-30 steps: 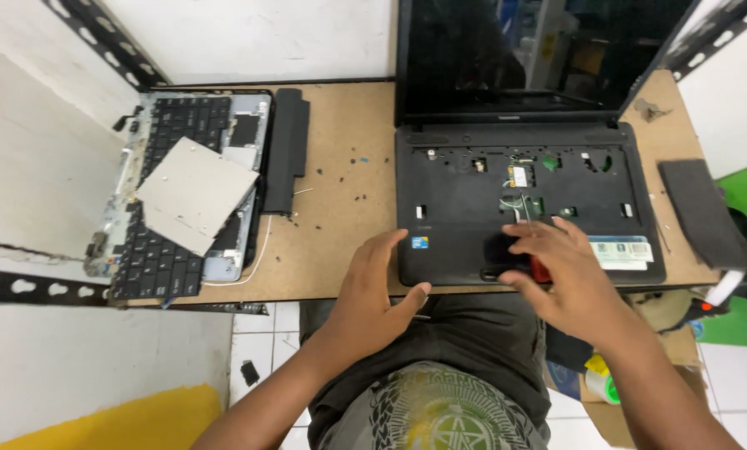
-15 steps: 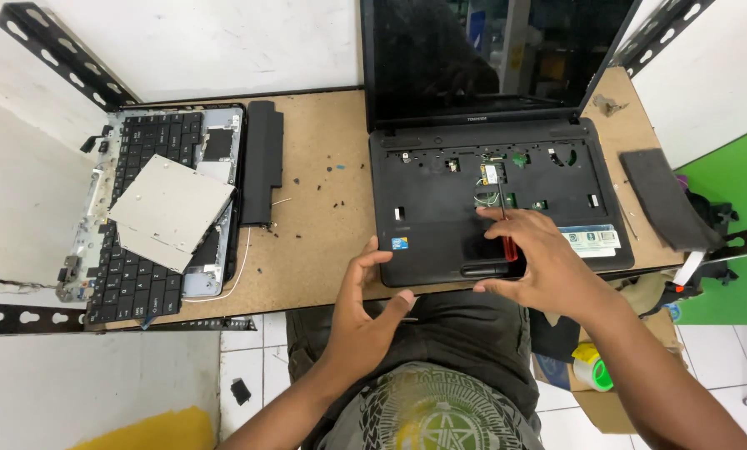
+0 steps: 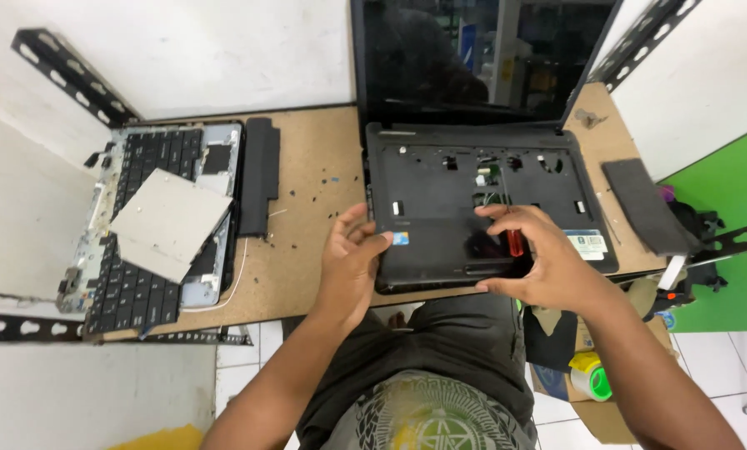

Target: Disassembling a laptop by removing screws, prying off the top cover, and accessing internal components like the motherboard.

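A black laptop [image 3: 473, 187] lies open on the brown board table [image 3: 307, 208], its keyboard removed and the inner frame bare. My left hand [image 3: 350, 258] grips the laptop's front left corner, thumb on top. My right hand [image 3: 540, 258] rests over the front right of the palm rest and is shut on a red-handled screwdriver [image 3: 515, 242], only partly visible between the fingers. The dark screen [image 3: 482, 58] stands upright at the back.
At the left lie a removed keyboard [image 3: 132, 250] in a silver tray, a grey metal plate [image 3: 169, 221] on top of it, and a long black battery [image 3: 259, 175]. Small screws are scattered mid-table. A dark pad [image 3: 644, 204] sits right. Tape roll [image 3: 590, 379] lies below.
The view has shifted slightly. My left hand moved up from the table edge onto the laptop's front left corner. My right hand stays on the palm rest with the screwdriver.
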